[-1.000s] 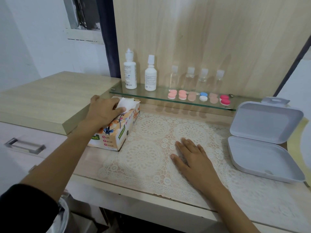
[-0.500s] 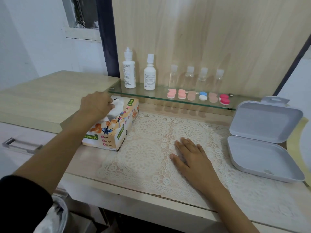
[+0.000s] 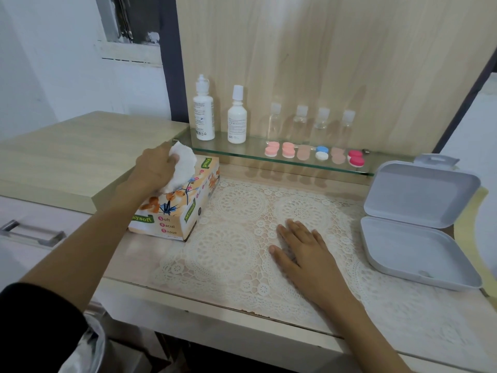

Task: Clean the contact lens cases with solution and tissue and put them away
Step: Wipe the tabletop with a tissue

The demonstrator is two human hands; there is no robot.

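Tissue (image 3: 184, 164) stands half out of its box (image 3: 176, 214), pinched in our left hand (image 3: 153, 169); our right hand (image 3: 304, 254) lies flat, fingers together, on the lace mat (image 3: 234, 238); lens cases (image 3: 321, 153) line the glass shelf (image 3: 254, 155).

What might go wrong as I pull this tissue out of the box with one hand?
The left hand pinches the tissue, but nothing steadies the tissue box; the right hand lies flat on the lace mat, so the box may lift or slide. A high pull could bump the glass shelf.
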